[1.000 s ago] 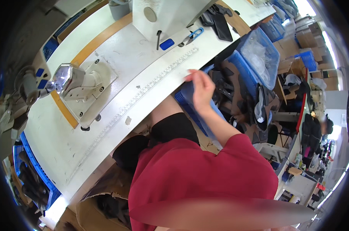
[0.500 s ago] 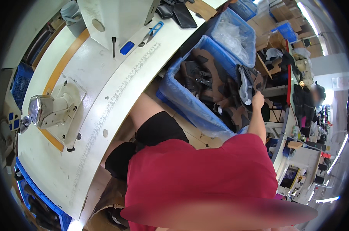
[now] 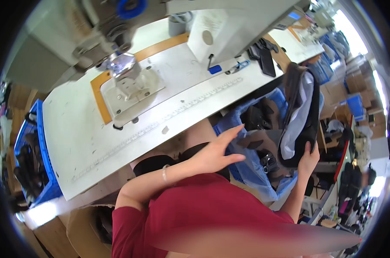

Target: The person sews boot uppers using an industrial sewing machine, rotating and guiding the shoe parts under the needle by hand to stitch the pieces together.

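Observation:
My right hand [image 3: 308, 158] grips a shoe upper [image 3: 299, 122], dark brown and black with a pale grey lining. It holds the upper raised at its lower end, over the right side of a blue-lined bin [image 3: 243, 167]. More brown and black shoe uppers [image 3: 266, 139] lie in that bin, partly hidden behind the raised one. My left hand [image 3: 216, 155] is open and holds nothing, its thumb and fingers apart, between the table edge and the bin. A light bracelet is on its wrist.
A sewing machine [image 3: 128, 79] stands on the white table [image 3: 74, 142], with a printed ruler strip along its front. Blue-handled thread snips [image 3: 238, 66] and a black phone [image 3: 267, 64] lie farther right. At the left, a blue crate [image 3: 51, 182] holds dark pieces.
My right hand has lifted the shoe upper out of the bin and brought it closer. My left hand has come into view, open. The view has turned toward the sewing machine.

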Demonstrator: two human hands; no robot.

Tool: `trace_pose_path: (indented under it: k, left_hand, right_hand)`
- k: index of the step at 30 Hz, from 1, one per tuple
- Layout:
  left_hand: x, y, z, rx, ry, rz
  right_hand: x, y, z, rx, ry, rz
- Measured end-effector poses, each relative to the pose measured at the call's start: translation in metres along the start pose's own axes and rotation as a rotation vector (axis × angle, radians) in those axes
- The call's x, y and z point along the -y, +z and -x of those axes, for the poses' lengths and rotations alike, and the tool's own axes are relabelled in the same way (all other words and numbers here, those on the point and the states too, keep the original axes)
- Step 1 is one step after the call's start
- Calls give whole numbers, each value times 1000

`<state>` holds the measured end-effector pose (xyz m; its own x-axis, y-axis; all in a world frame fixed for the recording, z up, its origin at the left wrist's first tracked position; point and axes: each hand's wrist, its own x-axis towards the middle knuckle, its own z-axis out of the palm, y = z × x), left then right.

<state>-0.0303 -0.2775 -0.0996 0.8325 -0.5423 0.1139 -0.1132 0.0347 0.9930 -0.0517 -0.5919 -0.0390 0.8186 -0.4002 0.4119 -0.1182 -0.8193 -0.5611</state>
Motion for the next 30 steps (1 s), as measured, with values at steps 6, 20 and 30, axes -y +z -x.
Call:
trace_pose_path:
  k: [6,20,30]
  left_hand:
    - [-21,10,12,-232,111,117]
    - [11,-133,204,-757,-412,562]
    - [6,-119,198,-848,-210,-496]
  right_hand:
    - [91,66,81,368,-129,-196]
    - [175,166,18,397,-937,-290]
    - [210,245,41,811,-944,-308]
